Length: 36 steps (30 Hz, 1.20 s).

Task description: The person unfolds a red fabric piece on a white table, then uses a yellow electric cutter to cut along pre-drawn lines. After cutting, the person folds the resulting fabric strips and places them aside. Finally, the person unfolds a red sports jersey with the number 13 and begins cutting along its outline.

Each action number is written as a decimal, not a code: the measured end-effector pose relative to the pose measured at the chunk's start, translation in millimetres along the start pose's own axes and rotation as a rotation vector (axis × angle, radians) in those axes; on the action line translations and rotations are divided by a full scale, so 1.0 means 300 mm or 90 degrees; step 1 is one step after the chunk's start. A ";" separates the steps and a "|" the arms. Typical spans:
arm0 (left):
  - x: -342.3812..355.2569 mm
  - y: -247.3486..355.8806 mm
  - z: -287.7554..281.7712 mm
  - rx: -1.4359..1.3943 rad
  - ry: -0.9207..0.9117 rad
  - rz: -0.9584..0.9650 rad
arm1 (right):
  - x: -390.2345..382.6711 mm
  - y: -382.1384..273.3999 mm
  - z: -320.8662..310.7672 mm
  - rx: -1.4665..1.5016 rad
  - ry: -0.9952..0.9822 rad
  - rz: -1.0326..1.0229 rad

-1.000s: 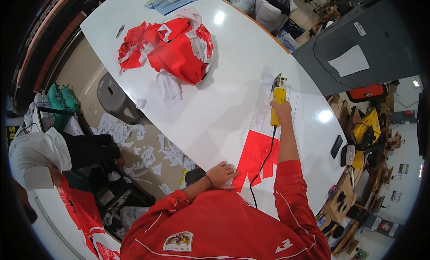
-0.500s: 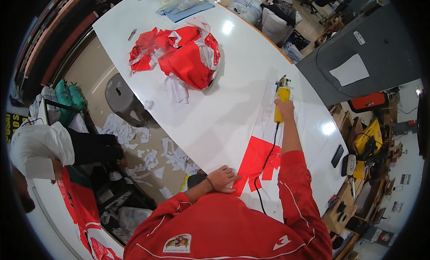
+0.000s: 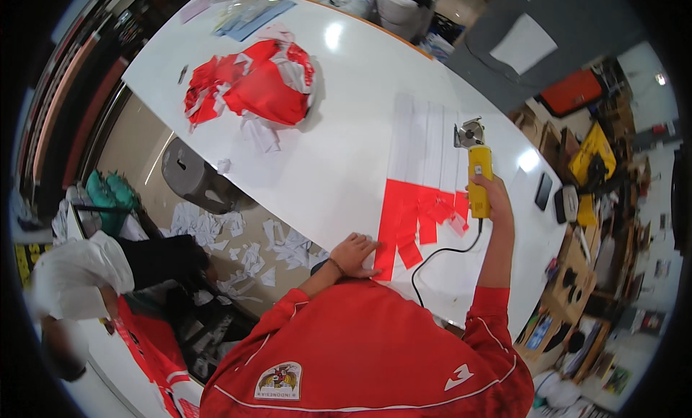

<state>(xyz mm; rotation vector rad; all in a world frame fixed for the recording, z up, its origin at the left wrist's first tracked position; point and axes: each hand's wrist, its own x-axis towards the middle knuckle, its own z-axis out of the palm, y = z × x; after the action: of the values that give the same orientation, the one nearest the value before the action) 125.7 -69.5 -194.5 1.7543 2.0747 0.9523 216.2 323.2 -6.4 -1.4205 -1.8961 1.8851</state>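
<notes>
My right hand (image 3: 496, 199) is wrapped round the yellow body of an electric rotary fabric cutter (image 3: 478, 162). Its round metal blade points away from me, right of the fabric, and a black cord (image 3: 441, 251) trails back toward my body. Flat on the table lies fabric with a white far part (image 3: 409, 140), marked by lengthwise lines or cuts, and a red near part (image 3: 390, 216). Several red strips (image 3: 408, 234) hang loose and crooked at its near end. My left hand (image 3: 354, 256) lies flat, fingers stretched, at the fabric's near left corner.
A heap of red and white cloth (image 3: 267, 90) sits on the far left of the white table (image 3: 346, 130). A phone (image 3: 543, 191) lies near the right edge. Left of the table stand a grey stool (image 3: 194, 169) and a bent-over person (image 3: 86, 274); white scraps (image 3: 288, 248) litter the floor.
My right hand has brought the cutter off the white fabric, rightward and nearer to me, and it looks raised. My left hand stays by the red corner. The whole view has shifted.
</notes>
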 end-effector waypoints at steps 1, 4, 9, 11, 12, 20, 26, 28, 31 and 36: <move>0.008 0.005 0.002 0.040 -0.042 -0.006 | -0.087 0.038 -0.058 0.000 0.004 0.006; 0.019 0.012 0.003 0.057 0.058 0.027 | -0.311 0.199 -0.208 0.010 0.055 0.031; 0.028 0.027 0.030 0.072 0.035 -0.096 | -0.528 0.561 -0.419 0.087 0.157 0.116; 0.058 0.037 0.052 0.099 0.076 -0.178 | -0.568 0.699 -0.499 0.145 0.186 0.127; 0.077 0.049 0.069 0.108 0.081 -0.239 | -0.613 0.776 -0.529 0.163 0.224 0.156; 0.333 0.077 0.142 0.144 0.057 -0.300 | -0.711 1.135 -0.703 0.285 0.274 0.176; 0.512 0.064 0.117 0.188 -0.164 -0.275 | -0.664 1.183 -0.757 0.381 0.234 0.158; 0.595 0.070 0.094 0.206 -0.244 -0.340 | -0.641 1.171 -0.785 0.348 0.258 0.133; 0.717 0.151 0.151 0.258 -0.108 -0.425 | -0.606 1.154 -0.833 0.235 0.326 0.107; 0.826 0.400 0.397 0.092 -0.250 -0.106 | -0.570 1.118 -0.905 -0.005 0.473 0.085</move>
<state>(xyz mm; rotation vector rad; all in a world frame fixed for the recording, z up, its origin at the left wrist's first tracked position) 230.1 209.1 -156.9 1.6422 2.0254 0.3810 661.1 336.4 -137.6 -1.9232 -1.4599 1.1205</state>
